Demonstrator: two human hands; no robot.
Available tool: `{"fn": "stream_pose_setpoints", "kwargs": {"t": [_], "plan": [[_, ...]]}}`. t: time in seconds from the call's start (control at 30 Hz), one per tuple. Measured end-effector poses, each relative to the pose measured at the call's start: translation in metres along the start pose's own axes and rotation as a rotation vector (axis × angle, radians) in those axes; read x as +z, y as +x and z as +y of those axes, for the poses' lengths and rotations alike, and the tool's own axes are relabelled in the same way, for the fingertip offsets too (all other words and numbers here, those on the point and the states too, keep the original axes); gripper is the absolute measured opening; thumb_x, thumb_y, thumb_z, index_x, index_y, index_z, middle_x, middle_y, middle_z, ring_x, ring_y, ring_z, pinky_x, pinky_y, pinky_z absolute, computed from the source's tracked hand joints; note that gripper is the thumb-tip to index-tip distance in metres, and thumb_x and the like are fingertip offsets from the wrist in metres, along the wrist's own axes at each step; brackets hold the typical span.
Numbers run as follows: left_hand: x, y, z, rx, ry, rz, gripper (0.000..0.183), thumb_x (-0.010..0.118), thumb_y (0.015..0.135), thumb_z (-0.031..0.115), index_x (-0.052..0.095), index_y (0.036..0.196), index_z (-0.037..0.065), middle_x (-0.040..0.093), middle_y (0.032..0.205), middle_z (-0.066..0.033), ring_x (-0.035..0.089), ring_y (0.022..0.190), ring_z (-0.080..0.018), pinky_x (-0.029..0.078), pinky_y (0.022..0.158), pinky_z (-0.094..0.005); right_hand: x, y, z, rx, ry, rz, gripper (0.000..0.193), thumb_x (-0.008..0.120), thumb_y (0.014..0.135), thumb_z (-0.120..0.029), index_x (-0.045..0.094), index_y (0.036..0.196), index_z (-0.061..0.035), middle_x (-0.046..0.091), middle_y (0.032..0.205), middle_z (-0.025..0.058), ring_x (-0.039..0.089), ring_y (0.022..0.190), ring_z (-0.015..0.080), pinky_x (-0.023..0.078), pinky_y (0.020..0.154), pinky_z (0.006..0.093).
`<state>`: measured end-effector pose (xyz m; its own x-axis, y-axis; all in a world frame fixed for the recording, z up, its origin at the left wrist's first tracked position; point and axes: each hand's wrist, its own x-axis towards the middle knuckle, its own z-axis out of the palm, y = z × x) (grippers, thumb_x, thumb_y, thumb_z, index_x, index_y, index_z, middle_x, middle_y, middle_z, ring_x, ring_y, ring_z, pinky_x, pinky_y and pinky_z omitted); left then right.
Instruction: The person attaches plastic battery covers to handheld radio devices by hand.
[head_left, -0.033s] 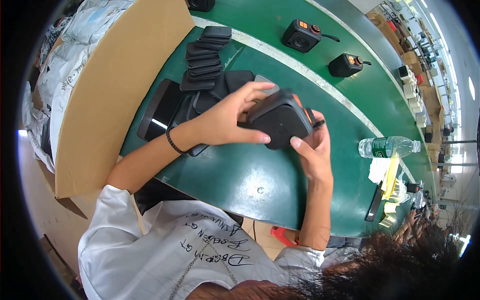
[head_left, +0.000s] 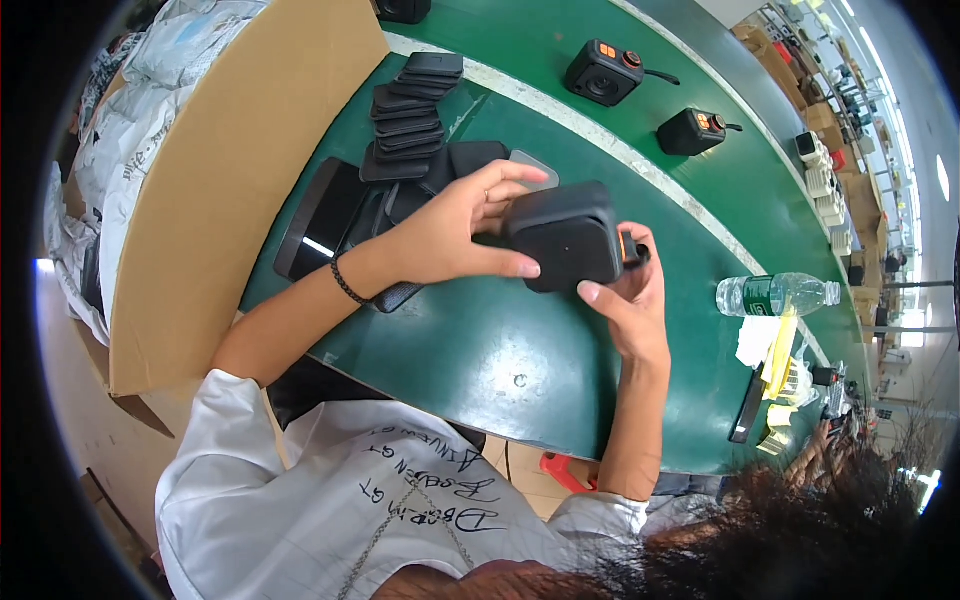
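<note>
A small black box-shaped speaker (head_left: 568,245) is held above the green table between my two hands, its plain dark face turned up toward me. My left hand (head_left: 455,230) grips its left side, thumb along the lower edge and fingers behind. Around its right end my right hand (head_left: 635,305) is closed, with the thumb at the lower corner. A bit of orange and a dark knob or strap show beside the right fingers. Left of my left hand lie stacked black square covers (head_left: 408,135) and a dark flat panel (head_left: 325,220).
Two similar speakers with orange buttons, one farther (head_left: 604,72) and one nearer (head_left: 692,132), stand beyond a white line. A cardboard box (head_left: 230,190) with white plastic bags borders the left. To the right lie a clear bottle (head_left: 775,294) and yellow strips (head_left: 780,355).
The speaker has turned in my hands: its orange buttons have mostly swung out of sight, and its dark face and top edge show more. Both hands keep their grip.
</note>
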<state>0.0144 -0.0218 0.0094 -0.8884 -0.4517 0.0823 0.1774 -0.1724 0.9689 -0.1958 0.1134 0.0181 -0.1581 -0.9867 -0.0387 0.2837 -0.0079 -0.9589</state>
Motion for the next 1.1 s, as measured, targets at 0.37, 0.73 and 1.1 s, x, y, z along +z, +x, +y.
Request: {"fn": "stream_pose_setpoints", "kwargs": {"t": [0.37, 0.73, 1.1], "plan": [[0.027, -0.011, -0.017, 0.273, 0.096, -0.025, 0.068, 0.060, 0.096, 0.018, 0.018, 0.149, 0.009, 0.037, 0.136, -0.0144, 0.040, 0.126, -0.0215, 0.036, 0.105, -0.0367, 0.042, -0.008, 0.014, -0.316, -0.308, 0.135, 0.066, 0.069, 0.084, -0.030, 0.041, 0.136, -0.0015, 0.053, 0.121, 0.0104, 0.054, 0.111, 0.0188, 0.044, 0.095, 0.0311], [0.029, -0.014, -0.014, 0.392, 0.306, 0.034, 0.062, 0.059, 0.096, 0.019, 0.023, 0.144, 0.005, 0.034, 0.135, -0.0152, 0.041, 0.124, -0.0228, 0.037, 0.104, -0.0371, 0.048, -0.011, 0.020, -0.329, -0.234, 0.172, 0.071, 0.073, 0.080, -0.033, 0.041, 0.135, -0.0012, 0.052, 0.123, 0.0129, 0.055, 0.111, 0.0204, 0.046, 0.095, 0.0336], [0.035, -0.009, -0.013, 0.228, 0.164, 0.246, 0.059, 0.046, 0.102, 0.041, 0.027, 0.143, 0.003, 0.040, 0.133, -0.0128, 0.039, 0.126, -0.0203, 0.032, 0.107, -0.0335, 0.048, -0.001, 0.024, -0.365, -0.222, 0.259, 0.086, 0.090, 0.066, -0.014, 0.042, 0.136, 0.0004, 0.054, 0.119, 0.0114, 0.056, 0.111, 0.0194, 0.048, 0.094, 0.0320]]}}
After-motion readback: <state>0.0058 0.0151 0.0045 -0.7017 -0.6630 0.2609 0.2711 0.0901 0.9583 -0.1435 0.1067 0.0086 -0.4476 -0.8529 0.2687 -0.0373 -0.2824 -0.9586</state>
